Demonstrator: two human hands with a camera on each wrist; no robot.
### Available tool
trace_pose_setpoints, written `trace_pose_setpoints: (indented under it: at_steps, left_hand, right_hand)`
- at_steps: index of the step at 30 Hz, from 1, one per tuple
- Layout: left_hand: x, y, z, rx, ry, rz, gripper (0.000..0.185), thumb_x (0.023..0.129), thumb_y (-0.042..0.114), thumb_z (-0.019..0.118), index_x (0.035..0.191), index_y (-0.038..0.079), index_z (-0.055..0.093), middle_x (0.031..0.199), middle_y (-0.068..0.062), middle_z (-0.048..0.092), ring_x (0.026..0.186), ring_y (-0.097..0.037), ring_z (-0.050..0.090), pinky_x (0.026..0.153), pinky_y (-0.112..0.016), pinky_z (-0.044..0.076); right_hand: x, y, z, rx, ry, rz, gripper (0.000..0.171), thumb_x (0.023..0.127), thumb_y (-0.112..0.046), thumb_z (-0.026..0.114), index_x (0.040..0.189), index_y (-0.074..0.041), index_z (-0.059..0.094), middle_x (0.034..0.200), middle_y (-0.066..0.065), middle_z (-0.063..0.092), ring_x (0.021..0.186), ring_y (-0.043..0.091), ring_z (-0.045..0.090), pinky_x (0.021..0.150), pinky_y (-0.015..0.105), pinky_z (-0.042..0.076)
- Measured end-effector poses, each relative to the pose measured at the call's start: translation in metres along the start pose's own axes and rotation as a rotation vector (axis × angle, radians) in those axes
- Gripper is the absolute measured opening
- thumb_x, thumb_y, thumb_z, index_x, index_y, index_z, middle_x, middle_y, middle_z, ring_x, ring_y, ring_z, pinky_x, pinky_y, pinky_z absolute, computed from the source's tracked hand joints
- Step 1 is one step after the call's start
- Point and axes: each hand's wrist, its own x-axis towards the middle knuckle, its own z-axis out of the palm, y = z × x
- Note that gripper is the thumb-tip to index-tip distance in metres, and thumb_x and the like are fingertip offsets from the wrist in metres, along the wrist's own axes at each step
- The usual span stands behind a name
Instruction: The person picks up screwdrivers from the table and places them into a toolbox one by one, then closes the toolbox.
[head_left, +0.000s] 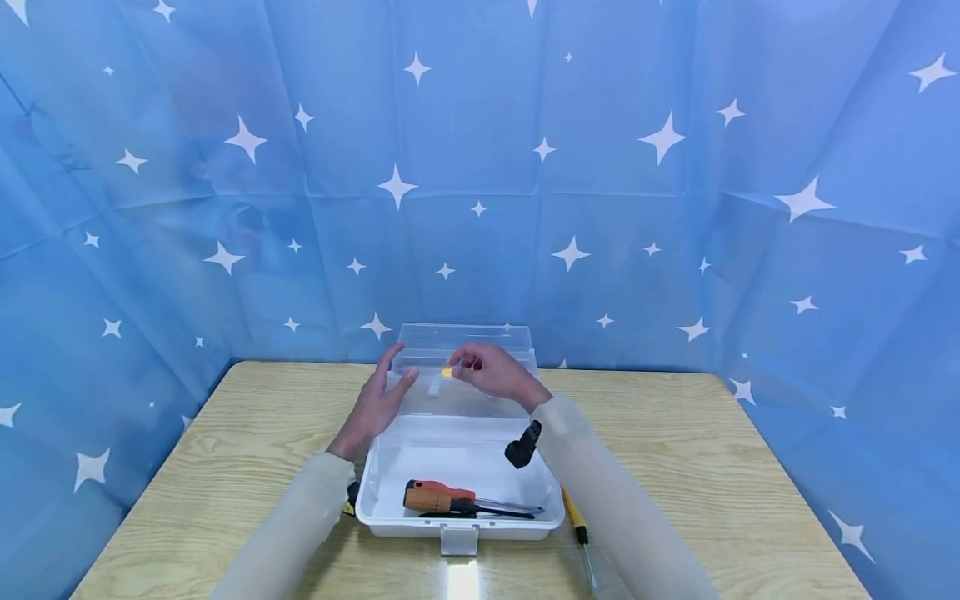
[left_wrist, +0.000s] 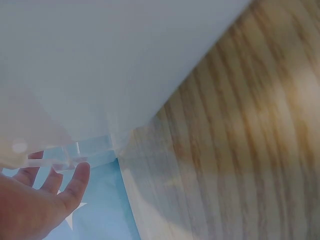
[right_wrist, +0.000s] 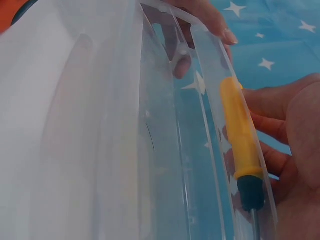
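Right hand (head_left: pixel 491 372): pinches a small yellow-handled screwdriver with a dark collar (right_wrist: pixel 240 135), fingers curled about the handle, and holds it up against the top rim of the clear hinged plastic lid (head_left: pixel 465 337). Seen from the right wrist through the lid's transparent edge, with the shaft running down out of view.

Left hand (head_left: pixel 373 406): lies against the left side of that lid with fingers straight, touching and steadying it rather than gripping. Grasps nothing.

Lid: stands open and nearly upright behind the white plastic toolbox tray (head_left: pixel 405 527) on the pale wood-grain table (head_left: pixel 712 467).

Likely handling of the small yellow-handled screwdriver: light, stiff, smooth in the handle and so a little slippery; best taken round the thick yellow part, not by the thin metal shaft. Needs only a narrow pinch, as here.

Likely handling of the lid: thin, springy and prone to swing on its hinge; better braced at the side edge, where the open palm already sits.

In the tray, near its front wall: an orange-handled screwdriver (head_left: pixel 431 497), lying flat with another dark-handled tool just beside it. On the table, just right of the tray: a slim yellow-handled tool (head_left: pixel 575 515). Behind and around: a blue cloth backdrop with white stars (head_left: pixel 600 167).
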Motion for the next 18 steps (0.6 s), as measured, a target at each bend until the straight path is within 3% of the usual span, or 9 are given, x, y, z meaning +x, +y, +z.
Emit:
trace_pose_setpoints:
  at_steps: [7, 18]
  left_hand:
    - [0.0012, -0.0005, -0.0002, -0.019, 0.002, 0.02, 0.068, 0.099, 0.059, 0.048, 0.156, 0.041, 0.016, 0.166, -0.009, 0.016, 0.148, -0.043, 0.021, 0.109, -0.07, 0.027]
    - [0.0016, -0.0011, 0.0012, -0.007, 0.003, 0.009, 0.076, 0.093, 0.071, 0.045, 0.156, 0.043, 0.015, 0.166, -0.009, 0.015, 0.149, -0.042, 0.02, 0.11, -0.07, 0.026]
  right_hand:
    - [-0.0005, 0.0, -0.0001, -0.014, 0.009, -0.022, 0.014, 0.099, -0.021, 0.062, 0.111, -0.017, 0.068, 0.099, 0.0, 0.064, 0.088, 0.02, 0.056, 0.076, 0.029, 0.052]
    - [-0.002, 0.0016, 0.0002, -0.041, 0.011, -0.048, 0.015, 0.1, -0.021, 0.061, 0.111, -0.016, 0.068, 0.101, 0.0, 0.065, 0.088, 0.018, 0.056, 0.076, 0.028, 0.052]
